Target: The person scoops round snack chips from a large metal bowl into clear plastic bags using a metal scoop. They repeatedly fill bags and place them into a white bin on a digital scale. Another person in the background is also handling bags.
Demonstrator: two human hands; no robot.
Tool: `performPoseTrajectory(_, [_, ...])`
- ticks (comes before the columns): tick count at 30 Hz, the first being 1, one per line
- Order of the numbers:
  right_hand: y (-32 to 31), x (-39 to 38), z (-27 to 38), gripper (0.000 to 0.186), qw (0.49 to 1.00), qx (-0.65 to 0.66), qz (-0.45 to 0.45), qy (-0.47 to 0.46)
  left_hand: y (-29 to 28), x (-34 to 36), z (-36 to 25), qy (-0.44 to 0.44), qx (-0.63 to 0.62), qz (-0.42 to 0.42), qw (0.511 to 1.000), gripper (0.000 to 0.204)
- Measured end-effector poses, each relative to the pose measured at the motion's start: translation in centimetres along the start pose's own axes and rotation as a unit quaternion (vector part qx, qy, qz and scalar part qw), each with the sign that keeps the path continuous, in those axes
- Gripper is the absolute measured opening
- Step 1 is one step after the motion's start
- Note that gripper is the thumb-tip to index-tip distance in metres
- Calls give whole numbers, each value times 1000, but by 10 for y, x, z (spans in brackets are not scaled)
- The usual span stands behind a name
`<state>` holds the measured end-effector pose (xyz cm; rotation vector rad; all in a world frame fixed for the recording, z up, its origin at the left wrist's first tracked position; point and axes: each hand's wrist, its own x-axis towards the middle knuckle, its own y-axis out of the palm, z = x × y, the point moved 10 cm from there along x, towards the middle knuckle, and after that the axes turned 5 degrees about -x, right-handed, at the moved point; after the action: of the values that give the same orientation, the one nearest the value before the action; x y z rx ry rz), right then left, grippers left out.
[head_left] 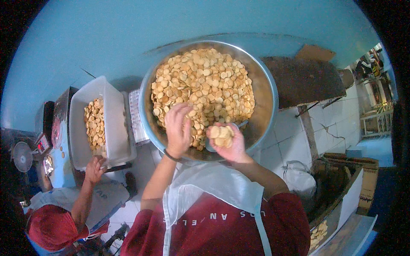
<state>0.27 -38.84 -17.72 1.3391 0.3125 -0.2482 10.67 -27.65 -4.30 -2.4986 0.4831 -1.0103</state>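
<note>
A big round metal bowl [267,87] in front of me holds a heap of small round pale-brown biscuits [207,81]. Over the near left part of the heap is my left hand [177,130], its fingers apart and loosely bent, with nothing seen in it. At the near right, my right hand [232,147] is turned palm up and cradles several biscuits [221,135]. A greyish utensil [243,124] shows beside that hand; most of it is hidden behind the hand and biscuits.
On the left, a co-worker in a red cap [51,228] reaches to a white plastic bin [117,128] part-filled with biscuits. A scale [42,144] stands beyond it. To the right are a brown bench [303,81], a white sack [299,178] and a cardboard box [368,183].
</note>
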Motion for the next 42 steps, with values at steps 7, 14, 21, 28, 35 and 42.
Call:
performPoseTrajectory(7, [-74,-90,153,32,963,30,11,-267,54,-42,133,-182,119,238,947,18])
performPoseTrajectory(14, [-113,-278,259,41,865,12,1,-501,135,-73,164,-113,101,335,930,24])
performPoseTrajectory(21, [-167,-587,258,42,584,46,-186,-789,153,-31,109,-11,-10,323,946,18])
performPoseTrajectory(28, [-239,-826,114,49,269,114,-502,-814,152,12,76,21,-22,316,948,15])
performPoseTrajectory(35, [-204,-875,115,47,-88,-183,-976,-79,152,6,43,79,1,353,932,16])
performPoseTrajectory(42, [-125,-597,281,42,-39,-581,-717,-383,151,-93,-13,-150,-228,518,811,29])
